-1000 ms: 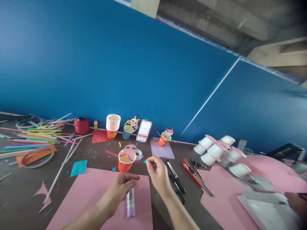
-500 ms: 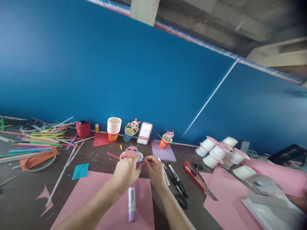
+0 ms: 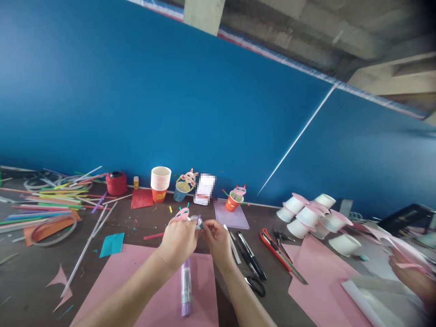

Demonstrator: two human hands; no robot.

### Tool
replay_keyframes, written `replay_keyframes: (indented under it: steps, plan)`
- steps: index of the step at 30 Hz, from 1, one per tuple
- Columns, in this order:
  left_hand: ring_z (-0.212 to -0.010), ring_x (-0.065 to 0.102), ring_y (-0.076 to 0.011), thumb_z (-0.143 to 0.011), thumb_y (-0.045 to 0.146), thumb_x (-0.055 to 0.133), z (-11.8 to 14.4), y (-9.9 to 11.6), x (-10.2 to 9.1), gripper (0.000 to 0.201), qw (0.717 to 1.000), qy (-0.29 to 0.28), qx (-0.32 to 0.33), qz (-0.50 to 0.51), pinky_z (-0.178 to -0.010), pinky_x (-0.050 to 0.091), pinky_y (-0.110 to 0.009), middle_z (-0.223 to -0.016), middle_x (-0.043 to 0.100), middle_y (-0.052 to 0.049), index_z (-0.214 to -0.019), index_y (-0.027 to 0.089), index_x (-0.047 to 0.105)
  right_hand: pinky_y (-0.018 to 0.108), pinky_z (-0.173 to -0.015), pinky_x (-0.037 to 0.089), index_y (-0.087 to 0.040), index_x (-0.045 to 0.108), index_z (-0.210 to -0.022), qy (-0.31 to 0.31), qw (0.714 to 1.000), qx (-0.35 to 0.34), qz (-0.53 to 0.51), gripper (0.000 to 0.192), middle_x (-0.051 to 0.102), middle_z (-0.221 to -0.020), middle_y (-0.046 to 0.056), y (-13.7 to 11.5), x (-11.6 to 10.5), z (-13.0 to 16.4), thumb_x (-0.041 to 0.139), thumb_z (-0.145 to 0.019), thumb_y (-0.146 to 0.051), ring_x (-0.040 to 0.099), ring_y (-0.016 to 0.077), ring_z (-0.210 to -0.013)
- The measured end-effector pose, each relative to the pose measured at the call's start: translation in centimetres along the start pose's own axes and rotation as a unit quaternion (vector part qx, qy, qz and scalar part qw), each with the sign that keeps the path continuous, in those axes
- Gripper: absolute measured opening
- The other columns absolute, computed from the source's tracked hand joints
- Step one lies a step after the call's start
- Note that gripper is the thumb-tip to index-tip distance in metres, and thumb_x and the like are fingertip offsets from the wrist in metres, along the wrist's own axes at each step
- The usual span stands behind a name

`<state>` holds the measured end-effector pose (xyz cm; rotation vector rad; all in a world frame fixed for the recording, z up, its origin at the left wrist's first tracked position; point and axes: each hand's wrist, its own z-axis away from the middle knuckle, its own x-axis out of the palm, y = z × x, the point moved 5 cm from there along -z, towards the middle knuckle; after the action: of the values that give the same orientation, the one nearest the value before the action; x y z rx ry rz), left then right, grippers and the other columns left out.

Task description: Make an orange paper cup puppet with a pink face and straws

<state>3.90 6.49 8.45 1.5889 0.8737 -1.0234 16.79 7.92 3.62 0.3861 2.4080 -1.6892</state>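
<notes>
My left hand (image 3: 179,240) is closed around a paper cup, mostly hidden behind it. A pink paper figure (image 3: 180,214) with teal feelers rises above that hand, and a red strip (image 3: 153,236) sticks out to its left. By the left fingertips shows a pale ring-shaped thing (image 3: 196,220) with a bit of purple. My right hand (image 3: 217,240) pinches close beside it, fingertips nearly meeting the left hand's; a small teal bit shows there, too small to name. Under my wrists, a clear tube with purple ends (image 3: 186,288) lies on a pink sheet (image 3: 150,286).
Straws (image 3: 51,200), red thread (image 3: 116,183), stacked cups (image 3: 161,179) and two finished cup figures (image 3: 232,200) line the back. Right lie markers (image 3: 251,254), scissors (image 3: 255,286), a red cutter (image 3: 275,250) and white cups (image 3: 306,218). Another person's hand (image 3: 410,277) holds pink paper at far right.
The pink figure has tilted and shifted left, with the red strip lower. My hands stay close together. At right, the other person's hand has come further into view, lifting pink paper.
</notes>
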Motion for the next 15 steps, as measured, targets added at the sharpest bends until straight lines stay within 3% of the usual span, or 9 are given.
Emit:
replay_keyframes:
  steps: [4, 6, 9, 15]
  plan:
    - [-0.077, 0.062, -0.0257, -0.082, 0.021, 0.037, 0.0, -0.4, 0.3, 0.026, 1.0, 0.004, 0.008, -0.024, -0.066, 0.043, -0.033, -0.079, 0.064, -0.01, -0.091, 0.02, 0.061, 0.026, -0.06, 0.046, -0.016, 0.06, -0.076, -0.016, 0.999, -0.002, -0.035, 0.016, 0.061, -0.106, 0.01, -0.3, -0.2, -0.8, 0.053, -0.079, -0.03, 0.06, 0.0195, -0.083]
    - [-0.078, 0.062, -0.0264, -0.082, 0.022, 0.037, -0.1, -0.7, 0.5, 0.025, 0.999, 0.001, 0.008, -0.034, -0.064, 0.043, -0.033, -0.078, 0.063, -0.01, -0.09, 0.02, 0.06, 0.029, -0.067, 0.047, -0.016, 0.061, -0.074, -0.039, 0.997, 0.003, -0.064, 0.016, 0.06, -0.11, 0.011, -0.6, -0.1, -1.5, 0.054, -0.079, -0.029, 0.06, 0.0212, -0.089]
    - [-0.077, 0.062, -0.0266, -0.083, 0.023, 0.036, -0.2, -1.0, 0.8, 0.024, 0.999, -0.003, 0.011, -0.04, -0.064, 0.044, -0.034, -0.079, 0.063, -0.009, -0.092, 0.021, 0.059, 0.032, -0.074, 0.047, -0.016, 0.062, -0.08, -0.061, 0.991, 0.021, -0.12, 0.015, 0.062, -0.108, 0.011, -0.6, 0.4, -2.4, 0.055, -0.078, -0.029, 0.059, 0.0208, -0.092]
    - [-0.082, 0.062, -0.0264, -0.081, 0.018, 0.039, -0.2, -1.3, 1.3, 0.033, 0.999, -0.027, 0.028, -0.03, -0.068, 0.043, -0.034, -0.088, 0.063, -0.01, -0.111, 0.021, 0.049, 0.027, -0.067, 0.048, -0.016, 0.059, -0.081, -0.068, 0.982, 0.053, -0.169, 0.015, 0.067, -0.093, 0.007, -0.2, 1.3, -2.5, 0.055, -0.079, -0.03, 0.062, 0.0156, -0.078]
